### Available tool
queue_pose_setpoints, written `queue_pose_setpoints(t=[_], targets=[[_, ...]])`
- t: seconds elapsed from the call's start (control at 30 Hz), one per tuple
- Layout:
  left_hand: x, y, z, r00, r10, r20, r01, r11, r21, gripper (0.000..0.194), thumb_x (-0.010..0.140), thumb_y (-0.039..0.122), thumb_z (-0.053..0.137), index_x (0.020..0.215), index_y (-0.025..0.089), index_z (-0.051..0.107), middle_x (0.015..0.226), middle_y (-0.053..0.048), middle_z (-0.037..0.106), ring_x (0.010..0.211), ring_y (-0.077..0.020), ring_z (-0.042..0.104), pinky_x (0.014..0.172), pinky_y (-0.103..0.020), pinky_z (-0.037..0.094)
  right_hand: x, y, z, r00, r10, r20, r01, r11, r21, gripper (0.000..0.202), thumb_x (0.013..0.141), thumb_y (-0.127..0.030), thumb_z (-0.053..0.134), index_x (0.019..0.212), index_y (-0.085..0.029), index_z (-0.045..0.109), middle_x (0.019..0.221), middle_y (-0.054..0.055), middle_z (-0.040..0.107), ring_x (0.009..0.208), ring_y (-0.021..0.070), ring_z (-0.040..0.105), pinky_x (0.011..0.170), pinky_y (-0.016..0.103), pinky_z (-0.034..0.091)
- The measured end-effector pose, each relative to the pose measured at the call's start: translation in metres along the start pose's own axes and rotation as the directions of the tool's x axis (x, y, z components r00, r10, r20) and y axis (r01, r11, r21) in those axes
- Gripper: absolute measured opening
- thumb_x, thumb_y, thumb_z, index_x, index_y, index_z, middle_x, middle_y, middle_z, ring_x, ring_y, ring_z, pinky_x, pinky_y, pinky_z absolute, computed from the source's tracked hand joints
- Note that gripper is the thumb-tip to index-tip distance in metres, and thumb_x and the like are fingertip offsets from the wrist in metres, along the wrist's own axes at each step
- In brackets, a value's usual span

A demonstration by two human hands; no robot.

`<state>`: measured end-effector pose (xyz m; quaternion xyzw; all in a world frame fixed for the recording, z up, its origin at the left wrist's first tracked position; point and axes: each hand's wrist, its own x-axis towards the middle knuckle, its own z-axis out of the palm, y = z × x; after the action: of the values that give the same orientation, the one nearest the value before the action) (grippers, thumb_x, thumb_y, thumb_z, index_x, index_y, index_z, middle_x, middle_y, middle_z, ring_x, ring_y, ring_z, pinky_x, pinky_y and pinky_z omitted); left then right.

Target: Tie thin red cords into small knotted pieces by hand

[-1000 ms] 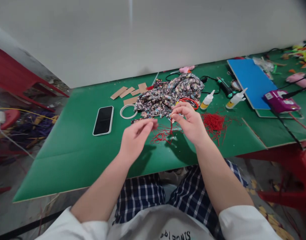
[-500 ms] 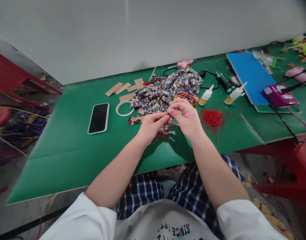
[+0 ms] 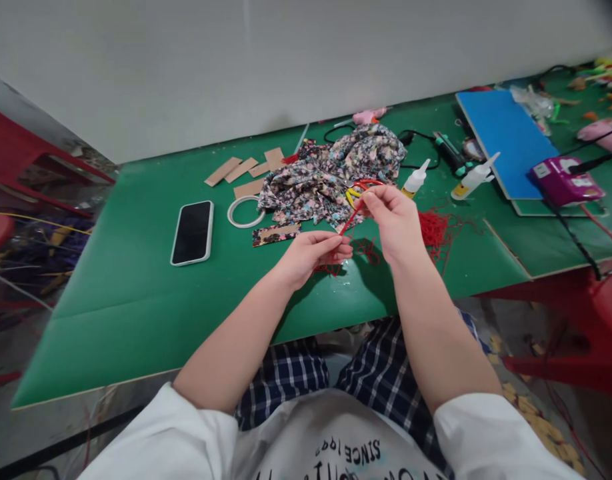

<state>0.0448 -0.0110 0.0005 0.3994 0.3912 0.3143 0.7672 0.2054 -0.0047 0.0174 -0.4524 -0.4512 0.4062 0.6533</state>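
A length of red cord [image 3: 351,219] stretches at a slant between my two hands. My left hand [image 3: 313,255] pinches its lower end between thumb and fingers. Higher and to the right, my right hand [image 3: 393,219] is closed on the upper end. Under and between the hands lie loose red threads [image 3: 369,250], partly hidden. A pile of red threads [image 3: 435,230] sits just right of my right hand. Behind the hands are floral fabric [image 3: 331,180] and scissors [image 3: 355,193] with red and yellow handles, partly covered. A fabric-edged cardboard strip [image 3: 277,234] lies left of them.
On the green table [image 3: 136,300] are a phone [image 3: 193,233], a tape roll [image 3: 245,212] and cardboard pieces [image 3: 223,172]. To the right stand glue bottles [image 3: 473,180], a green-black tool [image 3: 451,155], a blue board [image 3: 506,143] and a purple device [image 3: 566,182] with cables.
My hands, close together before, have moved apart, the right one up and to the right. The red cord now shows stretched between them. The view has shifted slightly.
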Motion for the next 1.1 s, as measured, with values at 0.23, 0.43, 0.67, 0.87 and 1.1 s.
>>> queue_pose_setpoints(t=[0.23,0.43,0.67,0.87,1.1], targets=[[0.004,-0.003,-0.007,1.000,-0.015,-0.024,0.016,0.997,0.071,0.026,0.066,0.035,0.077,0.080,0.013,0.071,0.075,-0.007,0.073,0.069,-0.0154,0.069,0.078,-0.032,0.053,0.007,0.004,-0.008,0.998,0.026,-0.052,-0.029,0.998,-0.053,0.022,0.076,-0.042,0.066,0.074,-0.021,0.057,0.070,-0.002,0.059,0.063,0.0099,0.054,0.067,0.027,0.047],[0.004,0.000,-0.008,0.966,0.235,-0.107,-0.187,0.923,0.337,0.034,0.071,0.038,0.071,0.098,0.016,0.070,0.104,-0.010,0.072,0.101,-0.0217,0.064,0.094,-0.037,0.046,0.006,0.003,-0.011,0.994,-0.106,-0.011,0.101,0.969,-0.224,0.017,0.076,-0.037,0.066,0.076,-0.021,0.062,0.082,0.000,0.062,0.079,0.0140,0.057,0.076,0.031,0.046],[0.000,0.000,0.000,0.842,0.538,-0.046,-0.511,0.822,0.253,0.035,0.078,0.035,0.065,0.111,0.023,0.066,0.119,-0.003,0.066,0.116,-0.0182,0.056,0.103,-0.033,0.038,-0.010,-0.005,0.008,0.950,-0.176,0.257,0.275,0.860,-0.430,0.004,0.078,-0.021,0.064,0.075,-0.021,0.066,0.100,0.004,0.062,0.105,0.0196,0.055,0.100,0.042,0.037],[0.002,-0.004,-0.002,0.882,0.457,-0.116,-0.441,0.886,0.144,0.028,0.074,0.038,0.070,0.094,0.018,0.073,0.087,-0.004,0.074,0.087,-0.0160,0.066,0.088,-0.030,0.047,-0.014,-0.006,0.015,0.952,-0.136,0.274,0.246,0.872,-0.422,0.005,0.078,-0.019,0.063,0.074,-0.021,0.065,0.100,0.004,0.061,0.104,0.0195,0.055,0.098,0.042,0.038],[0.000,-0.001,-0.002,0.883,0.452,-0.124,-0.432,0.887,0.161,0.018,0.071,0.033,0.073,0.080,0.017,0.073,0.073,-0.001,0.072,0.072,-0.0124,0.064,0.077,-0.027,0.048,-0.014,-0.004,0.015,0.954,-0.130,0.271,0.236,0.883,-0.405,0.005,0.077,-0.018,0.063,0.072,-0.020,0.065,0.099,0.005,0.063,0.103,0.0189,0.056,0.097,0.042,0.039]])
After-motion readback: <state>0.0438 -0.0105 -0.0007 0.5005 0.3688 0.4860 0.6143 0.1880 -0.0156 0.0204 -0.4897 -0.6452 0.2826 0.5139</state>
